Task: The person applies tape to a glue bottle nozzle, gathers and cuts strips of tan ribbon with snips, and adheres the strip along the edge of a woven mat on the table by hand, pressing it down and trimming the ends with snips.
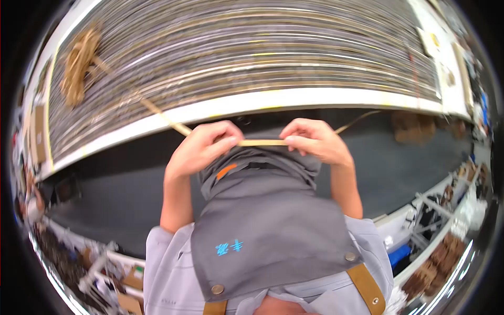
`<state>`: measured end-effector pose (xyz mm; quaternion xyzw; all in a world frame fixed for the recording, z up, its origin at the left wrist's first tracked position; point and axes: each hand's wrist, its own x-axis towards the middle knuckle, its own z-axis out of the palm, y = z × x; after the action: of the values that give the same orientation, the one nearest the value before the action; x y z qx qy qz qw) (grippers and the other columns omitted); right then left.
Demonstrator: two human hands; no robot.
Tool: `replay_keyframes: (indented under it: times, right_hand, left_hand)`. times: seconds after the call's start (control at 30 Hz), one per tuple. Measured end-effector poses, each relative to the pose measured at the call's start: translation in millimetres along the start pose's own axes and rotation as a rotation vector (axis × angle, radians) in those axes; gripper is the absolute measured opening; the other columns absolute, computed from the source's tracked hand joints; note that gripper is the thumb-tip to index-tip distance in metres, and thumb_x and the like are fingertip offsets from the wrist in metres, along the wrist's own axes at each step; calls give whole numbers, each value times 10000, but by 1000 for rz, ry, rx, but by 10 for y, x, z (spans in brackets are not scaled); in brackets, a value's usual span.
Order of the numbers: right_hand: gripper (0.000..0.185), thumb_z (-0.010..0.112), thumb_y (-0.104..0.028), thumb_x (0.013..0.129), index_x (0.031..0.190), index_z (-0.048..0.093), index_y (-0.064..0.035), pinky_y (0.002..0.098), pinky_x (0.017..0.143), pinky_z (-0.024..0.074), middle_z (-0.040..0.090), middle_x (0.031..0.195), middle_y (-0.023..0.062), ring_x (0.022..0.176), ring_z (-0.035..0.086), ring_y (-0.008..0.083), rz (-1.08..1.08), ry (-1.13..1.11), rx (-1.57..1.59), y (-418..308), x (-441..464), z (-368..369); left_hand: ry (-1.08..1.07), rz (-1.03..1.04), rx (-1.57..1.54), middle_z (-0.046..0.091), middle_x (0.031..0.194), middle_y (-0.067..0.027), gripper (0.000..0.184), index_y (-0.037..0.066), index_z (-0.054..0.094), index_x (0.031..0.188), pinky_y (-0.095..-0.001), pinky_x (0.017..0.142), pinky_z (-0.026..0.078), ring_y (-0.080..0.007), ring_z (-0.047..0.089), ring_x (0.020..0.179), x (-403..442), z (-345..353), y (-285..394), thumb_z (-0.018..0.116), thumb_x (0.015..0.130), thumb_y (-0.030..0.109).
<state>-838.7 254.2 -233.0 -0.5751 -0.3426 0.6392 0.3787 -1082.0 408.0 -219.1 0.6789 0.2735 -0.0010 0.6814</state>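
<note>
A narrow, flat tan strip (262, 142) is stretched level between my two hands, just in front of my grey apron (273, 226). My left hand (203, 147) pinches it between thumb and fingers. A short way to the right, my right hand (317, 140) pinches the same strip. Past my left hand the strip runs up and left over the table edge, toward a tan bundle (80, 63) of looped strips. Its other end passes out beyond my right hand and curves up toward the table edge. What the strip is made of I cannot tell.
Long, thin grey and brown strips (252, 52) lie close together across a white-edged table (294, 98) in front of me. Dark floor (121, 178) lies below. Racks with brown goods (436, 268) stand behind at the right, more shelving (100, 273) behind at the left.
</note>
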Motion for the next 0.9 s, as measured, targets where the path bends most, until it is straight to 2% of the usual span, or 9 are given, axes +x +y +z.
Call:
replay_keyframes:
  times: [0.1,0.23,0.4,0.53,0.63,0.7,0.73,0.83,0.9]
  right_hand:
    - [225,655,-116,874,1055,635,15,185,560,437,658,819,51,646,546,50,15,0,58,-97,75,152]
    - [200,654,-146,886,995,642,20,189,542,430,613,757,11,631,523,38,18,-70,-2,-124,187,192]
    - [114,658,-139,890,905,642,-28,167,505,350,585,700,-22,569,453,10,9,-18,23,-70,200,131]
    - [108,666,-124,882,918,642,-25,172,524,376,588,711,-25,593,473,12,23,3,34,-80,189,131]
    - [81,679,-76,855,906,645,-22,180,553,413,604,731,-6,627,514,36,-71,77,40,-44,194,184]
    - [72,684,-26,825,882,642,-11,193,606,461,625,774,25,680,568,75,-241,196,-370,-75,185,214]
    - [81,668,40,795,856,633,1,207,627,488,635,817,55,708,603,110,-358,279,-367,-105,191,277]
    - [119,647,95,771,847,628,5,227,631,508,637,842,63,734,622,126,-584,367,-434,-136,232,317]
    - [174,637,141,738,844,628,3,245,617,516,637,848,80,739,630,148,-643,386,-425,-129,275,362]
  left_hand:
    - [-22,-4,-12,562,734,-3,180,1,631,976,-235,598,406,-71,491,673,-7,-50,-35,529,934,143]
    - [46,-27,-123,548,784,16,203,10,614,1088,-189,615,417,-44,502,706,-65,-72,-45,530,946,129]
    - [135,17,-163,552,841,8,230,7,592,1146,-190,634,427,-48,515,744,-229,-299,-81,527,943,93]
    - [209,52,-83,574,874,-3,247,-4,596,1145,-198,652,434,-54,518,758,-368,-454,-53,561,907,53]
    - [335,83,58,619,880,-25,209,-23,626,1061,-225,690,453,-86,563,766,-393,-440,-66,591,860,23]
    - [364,98,266,637,871,-51,177,-34,635,998,-255,726,473,-130,602,795,-419,-463,-10,609,831,19]
    - [315,48,296,639,890,-77,182,-37,634,974,-276,757,483,-163,617,827,-435,-469,42,632,802,23]
    - [221,77,318,639,897,-82,199,-27,637,986,-287,768,485,-171,617,830,-401,-377,89,651,797,36]
    - [200,190,293,644,954,-93,272,-11,623,1070,-299,792,491,-185,618,869,-278,-265,76,671,824,94]
